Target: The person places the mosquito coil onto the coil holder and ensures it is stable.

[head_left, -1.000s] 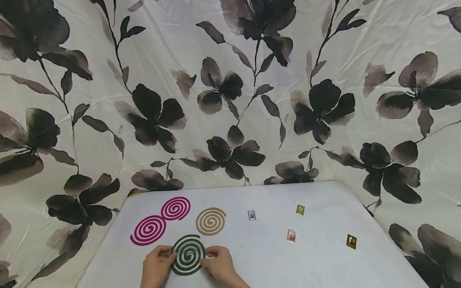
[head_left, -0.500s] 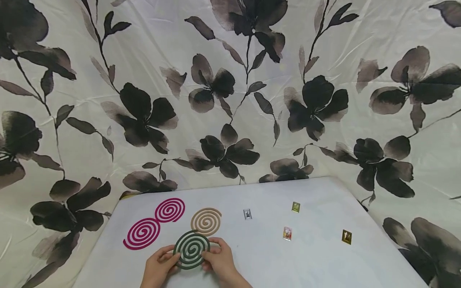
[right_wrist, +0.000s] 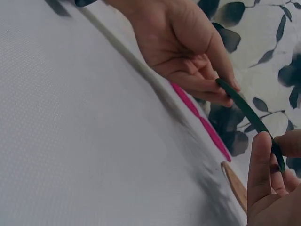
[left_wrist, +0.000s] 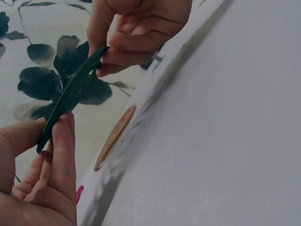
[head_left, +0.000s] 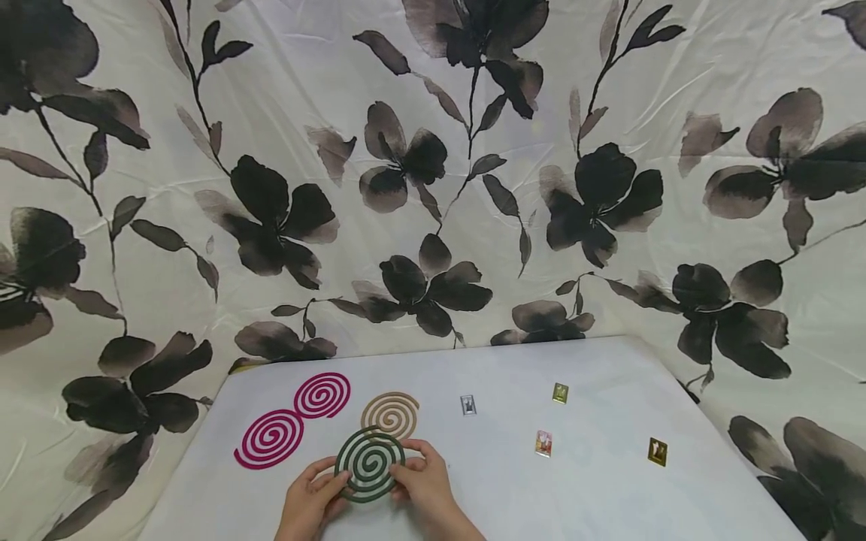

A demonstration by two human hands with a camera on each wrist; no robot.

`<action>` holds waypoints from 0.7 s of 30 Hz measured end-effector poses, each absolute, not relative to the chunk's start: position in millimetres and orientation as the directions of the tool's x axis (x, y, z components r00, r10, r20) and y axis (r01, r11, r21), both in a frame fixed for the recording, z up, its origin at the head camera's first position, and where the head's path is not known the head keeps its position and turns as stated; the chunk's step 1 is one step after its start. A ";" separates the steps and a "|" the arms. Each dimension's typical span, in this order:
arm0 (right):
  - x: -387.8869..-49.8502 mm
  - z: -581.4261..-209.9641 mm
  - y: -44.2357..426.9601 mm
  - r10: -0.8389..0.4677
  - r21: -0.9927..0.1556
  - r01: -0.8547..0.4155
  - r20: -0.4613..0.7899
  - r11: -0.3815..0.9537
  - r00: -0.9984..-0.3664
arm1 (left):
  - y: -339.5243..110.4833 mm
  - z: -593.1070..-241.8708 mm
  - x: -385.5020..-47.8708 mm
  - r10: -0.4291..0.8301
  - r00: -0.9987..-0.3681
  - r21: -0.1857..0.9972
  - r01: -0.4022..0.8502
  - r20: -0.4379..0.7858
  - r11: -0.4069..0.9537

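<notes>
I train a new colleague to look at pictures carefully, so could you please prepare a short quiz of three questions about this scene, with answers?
1. True or false: the green spiral lies flat on the white table.
2. How many small rectangular pieces lie on the table?
3. In the head view, the green spiral partly covers: A) a pink spiral; B) the tan spiral; C) a rectangular piece.

Key:
1. False; the left hand and right hand hold it raised, as both wrist views show.
2. Four.
3. B.
</notes>
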State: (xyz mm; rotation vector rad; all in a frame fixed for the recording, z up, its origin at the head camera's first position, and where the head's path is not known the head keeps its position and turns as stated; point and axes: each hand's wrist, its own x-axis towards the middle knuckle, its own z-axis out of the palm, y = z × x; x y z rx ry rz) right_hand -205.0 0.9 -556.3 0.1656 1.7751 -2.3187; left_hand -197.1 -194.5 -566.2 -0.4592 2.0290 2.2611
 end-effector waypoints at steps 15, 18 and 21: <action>-208.3 -552.1 22.3 -0.078 -0.952 0.219 -0.206 -0.214 -0.975 | -172.9 -561.6 -201.8 -0.081 -0.954 0.931 -0.261 -0.289 -0.254; -208.2 -552.1 22.9 -0.069 -0.953 0.214 -0.204 -0.213 -0.977 | -169.9 -560.5 -200.7 -0.082 -0.951 0.928 -0.267 -0.297 -0.261; -208.9 -550.1 23.3 -0.065 -0.957 0.209 -0.200 -0.201 -0.978 | -167.2 -558.6 -200.0 -0.086 -0.950 0.926 -0.269 -0.300 -0.265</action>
